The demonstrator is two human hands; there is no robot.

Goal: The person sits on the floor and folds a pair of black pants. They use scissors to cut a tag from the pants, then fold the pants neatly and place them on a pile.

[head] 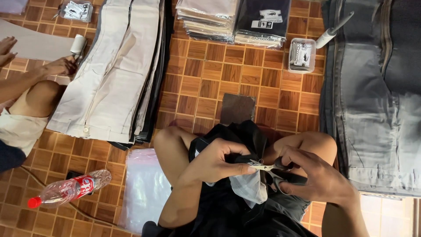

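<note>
The right hand (322, 175) grip is clamped on scissors (274, 169), blades partly hidden by the black garment (239, 136) pinched in the left hand (219, 164), beside a clear plastic bag (142, 188).

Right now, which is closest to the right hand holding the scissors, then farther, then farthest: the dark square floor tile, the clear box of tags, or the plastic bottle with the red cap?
From the right hand:
1. Dark square floor tile, just ahead.
2. Clear box of tags, farther ahead.
3. Plastic bottle with red cap, far on the left.
</note>
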